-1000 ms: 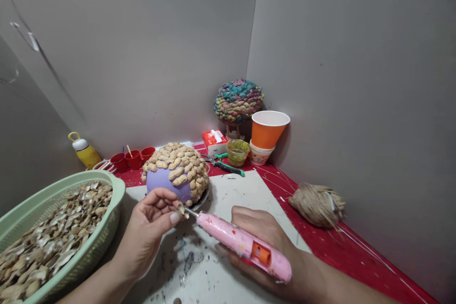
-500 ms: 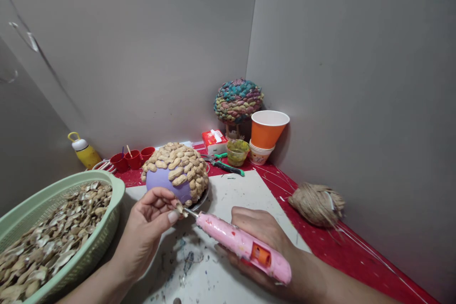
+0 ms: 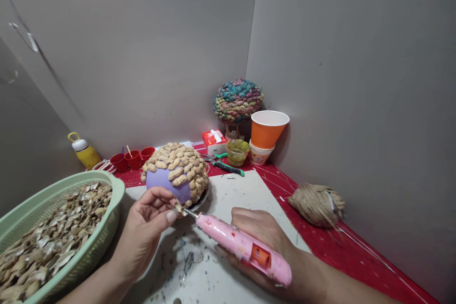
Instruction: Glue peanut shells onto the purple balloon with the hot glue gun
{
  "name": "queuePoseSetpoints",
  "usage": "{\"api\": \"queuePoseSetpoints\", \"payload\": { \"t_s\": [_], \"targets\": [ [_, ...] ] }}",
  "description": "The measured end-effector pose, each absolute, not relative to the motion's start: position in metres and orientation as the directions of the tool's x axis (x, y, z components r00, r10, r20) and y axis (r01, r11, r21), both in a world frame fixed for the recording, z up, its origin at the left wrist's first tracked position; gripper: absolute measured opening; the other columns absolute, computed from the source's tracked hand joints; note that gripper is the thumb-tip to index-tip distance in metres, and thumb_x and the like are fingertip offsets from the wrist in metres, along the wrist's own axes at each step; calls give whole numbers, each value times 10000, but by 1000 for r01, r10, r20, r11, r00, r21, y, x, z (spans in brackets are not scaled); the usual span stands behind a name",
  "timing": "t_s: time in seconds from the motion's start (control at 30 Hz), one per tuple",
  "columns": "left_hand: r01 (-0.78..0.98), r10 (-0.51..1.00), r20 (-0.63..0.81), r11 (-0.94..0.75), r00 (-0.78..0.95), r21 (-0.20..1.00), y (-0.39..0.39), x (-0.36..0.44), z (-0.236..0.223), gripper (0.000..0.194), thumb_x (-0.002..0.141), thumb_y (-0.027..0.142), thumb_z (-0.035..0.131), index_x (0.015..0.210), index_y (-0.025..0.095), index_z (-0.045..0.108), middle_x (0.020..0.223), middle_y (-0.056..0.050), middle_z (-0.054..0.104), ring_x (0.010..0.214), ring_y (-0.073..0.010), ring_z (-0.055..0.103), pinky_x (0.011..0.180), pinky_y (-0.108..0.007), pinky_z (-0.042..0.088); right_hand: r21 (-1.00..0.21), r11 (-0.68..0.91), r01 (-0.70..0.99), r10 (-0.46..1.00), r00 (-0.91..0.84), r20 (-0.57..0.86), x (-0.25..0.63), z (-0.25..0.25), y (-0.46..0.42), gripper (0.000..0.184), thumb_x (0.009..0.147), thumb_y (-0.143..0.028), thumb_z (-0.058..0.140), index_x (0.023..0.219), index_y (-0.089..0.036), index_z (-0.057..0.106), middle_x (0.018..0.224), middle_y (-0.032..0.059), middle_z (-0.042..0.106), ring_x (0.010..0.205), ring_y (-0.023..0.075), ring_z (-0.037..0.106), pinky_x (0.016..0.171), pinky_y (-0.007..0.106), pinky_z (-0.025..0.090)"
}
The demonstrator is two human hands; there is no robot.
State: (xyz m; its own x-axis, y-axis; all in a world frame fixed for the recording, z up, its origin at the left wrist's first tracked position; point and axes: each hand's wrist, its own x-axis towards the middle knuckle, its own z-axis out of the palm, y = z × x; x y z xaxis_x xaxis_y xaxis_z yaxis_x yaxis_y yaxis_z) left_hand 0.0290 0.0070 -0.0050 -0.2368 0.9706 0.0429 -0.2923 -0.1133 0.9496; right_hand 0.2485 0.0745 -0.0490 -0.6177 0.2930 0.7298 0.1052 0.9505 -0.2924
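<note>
My left hand (image 3: 147, 228) pinches a small peanut shell (image 3: 179, 208) between thumb and fingers, just in front of a purple ball (image 3: 167, 181) partly covered with glued peanut shells (image 3: 178, 161). My right hand (image 3: 261, 242) grips a pink glue gun (image 3: 244, 247). The gun's metal tip touches the shell held in my left hand. The ball rests on a dark plate at the middle of the table.
A green basket (image 3: 103, 242) full of peanut shells sits at the left. At the back stand red cups (image 3: 133, 157), a yellow bottle (image 3: 84, 151), pliers (image 3: 224, 166), an orange cup (image 3: 267, 129), a yarn ball (image 3: 238, 100). Twine (image 3: 316, 204) lies at the right.
My hands and the glue gun have shifted very slightly left; the tip stays on the shell. Nothing else has moved.
</note>
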Motion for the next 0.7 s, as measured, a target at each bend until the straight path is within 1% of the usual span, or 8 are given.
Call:
{"api": "queuePoseSetpoints", "payload": {
  "t_s": [0.23,0.47,0.7],
  "targets": [
    [-301,968,51,-126,-245,945,7,28,-5,276,648,188,855,865,187,684,789,-8,672,743,-118,609,729,-212,504,-290,951,107,292,-618,730,249,-48,74,275,897,-201,467,652,-224,344,567,-41,392,520,122,352,512,275,247],
    [-296,967,75,-148,-244,944,8,29,-3,244,670,179,841,857,187,685,800,-10,673,752,-114,607,729,-204,507,-294,950,102,291,-622,727,249,-43,72,308,945,-239,436,650,-223,350,560,-32,402,521,129,365,516,282,256],
    [-296,965,79,-154,-249,943,8,28,-3,233,681,172,833,862,191,688,803,-8,674,748,-111,612,721,-199,514,-308,945,110,304,-642,704,248,-46,73,310,953,-250,411,651,-224,348,561,-29,407,522,128,364,510,280,261]
  ]
}}
